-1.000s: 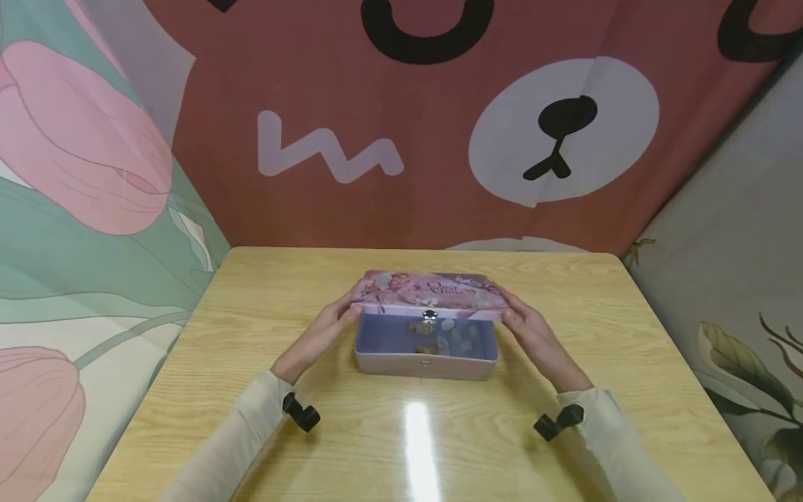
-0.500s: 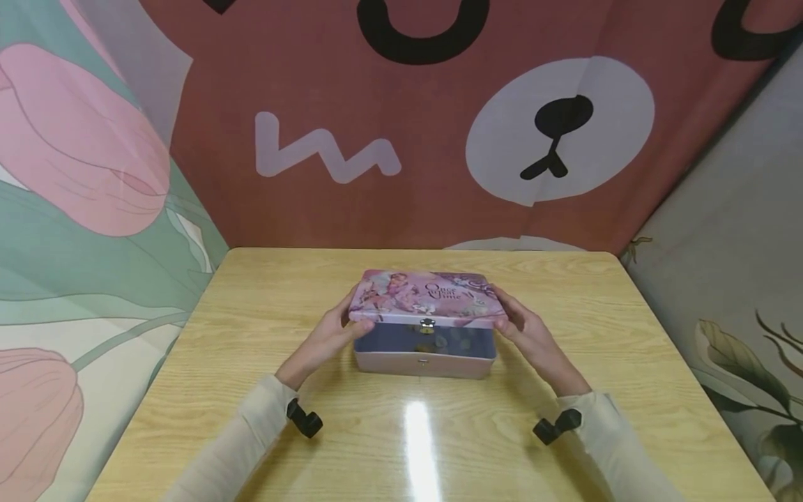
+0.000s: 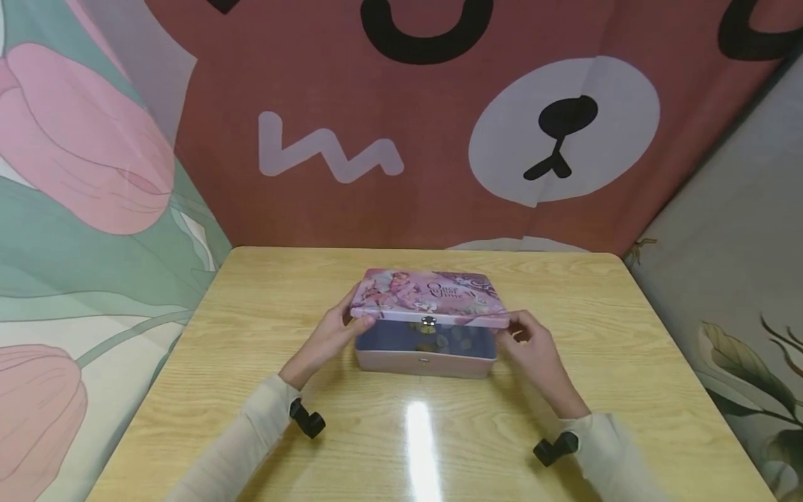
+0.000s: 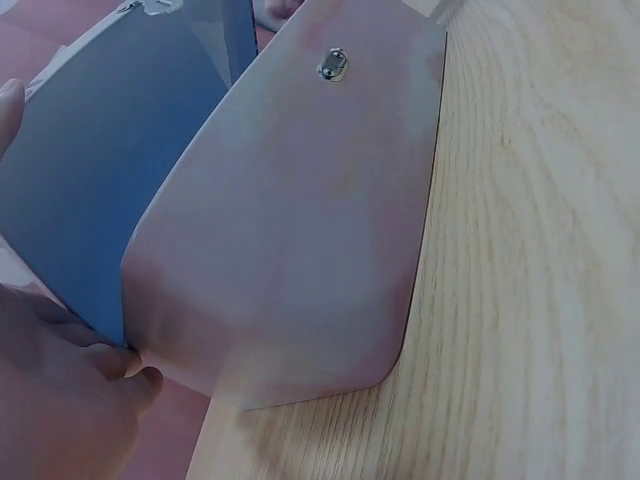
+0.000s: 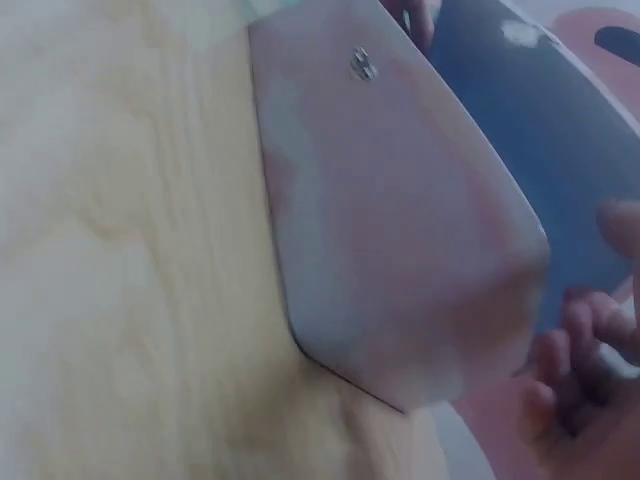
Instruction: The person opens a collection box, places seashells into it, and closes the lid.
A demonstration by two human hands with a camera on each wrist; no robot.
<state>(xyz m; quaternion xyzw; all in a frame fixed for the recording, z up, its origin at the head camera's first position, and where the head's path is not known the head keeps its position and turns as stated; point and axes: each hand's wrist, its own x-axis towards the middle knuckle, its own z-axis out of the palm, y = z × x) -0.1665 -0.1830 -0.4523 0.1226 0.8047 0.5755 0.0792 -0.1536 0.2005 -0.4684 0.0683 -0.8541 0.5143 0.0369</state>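
Note:
A pink metal box (image 3: 424,362) with a blue inside stands on the table, its lid (image 3: 433,296) partly raised. Fairy artwork and "Once upon a Time" lettering cover the lid, and a small clasp (image 3: 429,322) hangs from its front edge. My left hand (image 3: 327,338) grips the lid's left side, thumb at the front corner. At the right front corner my right hand (image 3: 536,355) pinches the lid, its fingers curled. Some small pale and brownish pieces (image 3: 442,341) show dimly inside the box, partly hidden under the lid. The catch plate (image 4: 332,65) shows in the left wrist view.
The wooden table (image 3: 282,279) has a bright light reflection in front of the box. A bear-print cloth (image 3: 433,209) hangs behind its far edge, with flower-print cloths on both sides. Black wrist cameras (image 3: 307,418) sit at each cuff.
The lid has come lower over the box, hiding more of its inside. My right hand has shifted from the lid's right side down to its front corner, with its fingers more curled.

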